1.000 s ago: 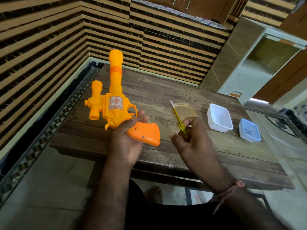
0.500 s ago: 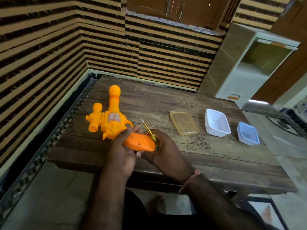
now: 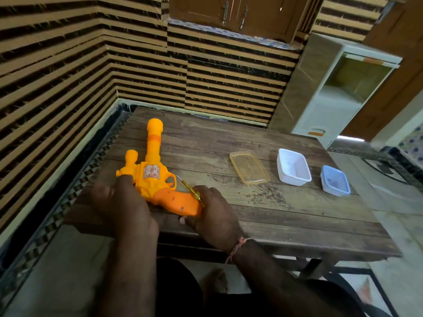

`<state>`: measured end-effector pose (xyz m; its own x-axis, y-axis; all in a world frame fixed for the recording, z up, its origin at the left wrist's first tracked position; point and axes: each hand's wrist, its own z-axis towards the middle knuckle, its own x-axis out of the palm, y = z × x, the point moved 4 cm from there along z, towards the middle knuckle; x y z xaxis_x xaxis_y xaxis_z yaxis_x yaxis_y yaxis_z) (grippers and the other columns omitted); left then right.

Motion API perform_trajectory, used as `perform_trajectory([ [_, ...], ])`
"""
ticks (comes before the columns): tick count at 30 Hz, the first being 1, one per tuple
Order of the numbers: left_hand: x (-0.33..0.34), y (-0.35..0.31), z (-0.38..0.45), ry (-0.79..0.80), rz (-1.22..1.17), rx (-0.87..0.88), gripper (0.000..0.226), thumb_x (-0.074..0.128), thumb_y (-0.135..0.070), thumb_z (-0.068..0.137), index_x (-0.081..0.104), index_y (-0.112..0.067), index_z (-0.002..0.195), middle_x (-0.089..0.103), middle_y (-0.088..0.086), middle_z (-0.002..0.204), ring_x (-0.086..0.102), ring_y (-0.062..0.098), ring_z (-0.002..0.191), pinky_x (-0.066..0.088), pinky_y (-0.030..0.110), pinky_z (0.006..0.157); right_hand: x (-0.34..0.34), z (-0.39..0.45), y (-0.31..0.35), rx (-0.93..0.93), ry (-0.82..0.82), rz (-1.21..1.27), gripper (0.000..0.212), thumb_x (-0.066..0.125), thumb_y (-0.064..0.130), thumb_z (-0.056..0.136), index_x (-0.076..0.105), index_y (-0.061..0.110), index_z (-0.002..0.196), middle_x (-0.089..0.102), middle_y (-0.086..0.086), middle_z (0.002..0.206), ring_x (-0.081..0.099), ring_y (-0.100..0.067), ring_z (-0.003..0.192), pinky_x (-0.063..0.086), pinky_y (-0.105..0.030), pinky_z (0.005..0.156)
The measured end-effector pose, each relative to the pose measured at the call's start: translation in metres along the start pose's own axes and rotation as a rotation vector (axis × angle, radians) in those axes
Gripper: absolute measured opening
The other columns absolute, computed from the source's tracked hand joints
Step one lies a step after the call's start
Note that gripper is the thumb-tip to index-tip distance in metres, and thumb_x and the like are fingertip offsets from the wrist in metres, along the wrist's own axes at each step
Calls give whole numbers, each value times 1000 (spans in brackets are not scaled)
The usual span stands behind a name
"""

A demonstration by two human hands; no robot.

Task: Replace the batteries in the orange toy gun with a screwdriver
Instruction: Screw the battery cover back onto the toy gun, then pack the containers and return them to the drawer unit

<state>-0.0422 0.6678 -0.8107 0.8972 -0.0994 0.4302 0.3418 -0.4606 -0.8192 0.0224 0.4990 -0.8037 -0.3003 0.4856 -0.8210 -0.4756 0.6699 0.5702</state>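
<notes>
toy gun (image 3: pixel 151 177): flat on surface (image 3: pixel 286 216), barrel pointing away
left hand (image 3: pixel 123 202): grips gun body
right hand (image 3: pixel 212 213): holds screwdriver (image 3: pixel 190 191) at gun's grip

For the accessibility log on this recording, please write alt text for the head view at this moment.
Both hands hold an orange toy gun lying on a wooden table: the left hand on its body, the right hand at the grip, also holding a yellow screwdriver. To the right sit a clear lid, a white tub and a blue tub.
</notes>
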Motion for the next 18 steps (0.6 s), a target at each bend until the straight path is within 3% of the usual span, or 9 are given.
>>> perform_trajectory([
  [4,10,-16,-31,39,130,194,54,59,-18,79,57,-13,133,64,1,128,64,16,110,55,30,85,-5,-4,-7,66,-14,155,77,81,46,70,46,28,136,53,2,122,54,-13,108,49,-32,91],
  [6,13,-16,-39,67,142,190,48,59,-11,86,56,-15,133,60,-1,128,61,12,108,47,17,73,-16,-9,-18,122,-101,205,53,70,44,80,53,24,126,57,0,113,58,-13,98,52,-31,82],
  [9,16,-9,-44,107,213,232,41,60,-8,89,59,-15,130,62,1,128,61,13,109,43,14,71,-39,-17,-45,186,-190,164,21,50,23,90,59,12,107,59,-10,101,55,-21,87,44,-30,77],
  [13,27,0,-63,196,288,284,34,60,-6,90,63,-15,124,66,2,121,63,11,106,43,10,73,-62,-20,-72,266,-171,64,36,46,12,81,63,9,113,57,-16,112,59,-33,99,44,-28,88],
  [18,53,12,-98,353,373,374,32,58,3,89,63,-9,119,64,1,110,57,-11,87,40,-1,70,-64,3,-63,242,-214,-171,39,50,7,85,60,15,122,57,-12,116,56,-32,107,47,-39,93],
])
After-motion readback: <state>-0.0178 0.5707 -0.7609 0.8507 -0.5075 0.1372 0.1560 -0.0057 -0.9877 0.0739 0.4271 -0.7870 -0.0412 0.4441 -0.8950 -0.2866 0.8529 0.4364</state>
